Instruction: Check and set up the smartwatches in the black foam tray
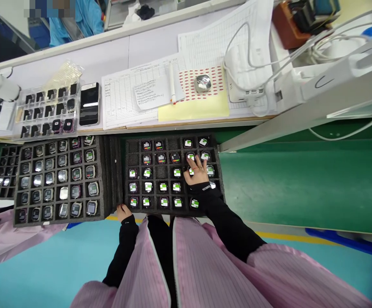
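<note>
Watches beneath the right hand show only in part.

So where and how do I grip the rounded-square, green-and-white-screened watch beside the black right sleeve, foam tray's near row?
Likely pinch the watch by opposite case edges, from above: it lies face up, and dark foam walls block sideways approach.

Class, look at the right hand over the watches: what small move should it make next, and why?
The right hand should probably tap the lit watch it reaches: it is right at that white and green screen, while the left hand is at the near left corner of the foam tray.
</note>
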Demonstrator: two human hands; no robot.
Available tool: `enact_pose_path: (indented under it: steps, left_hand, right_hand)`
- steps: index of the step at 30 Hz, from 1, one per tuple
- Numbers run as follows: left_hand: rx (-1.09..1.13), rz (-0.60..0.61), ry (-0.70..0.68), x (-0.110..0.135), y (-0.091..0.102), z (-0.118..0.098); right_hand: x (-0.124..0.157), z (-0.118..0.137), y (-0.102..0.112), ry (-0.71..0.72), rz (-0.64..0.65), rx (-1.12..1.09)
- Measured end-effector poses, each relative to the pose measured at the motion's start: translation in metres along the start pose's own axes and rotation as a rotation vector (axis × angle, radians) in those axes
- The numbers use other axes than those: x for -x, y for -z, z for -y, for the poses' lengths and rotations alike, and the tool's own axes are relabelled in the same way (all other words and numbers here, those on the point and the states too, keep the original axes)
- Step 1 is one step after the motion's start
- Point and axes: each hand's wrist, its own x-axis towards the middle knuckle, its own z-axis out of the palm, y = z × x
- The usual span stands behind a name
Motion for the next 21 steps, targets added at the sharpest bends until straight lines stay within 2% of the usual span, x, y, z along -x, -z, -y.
enact_pose_path:
  steps: [6,15,21]
  left_hand:
    - [-0.007,0.023,0.096,-0.003,0.000,-0.008]
    - [-0.028,0.027,0.134,-0.004,0.001,-0.012]
    - [-0.029,-0.003,0.145,-0.004,0.002,-0.016]
  right_hand:
    - [0.001,-0.021,0.007,-0.024,-0.008,0.037]
    - [-0.014,-0.012,0.002,0.051,0.114,0.038]
    - [-0.007,-0.032,0.012,-0.071,-0.027,0.002]
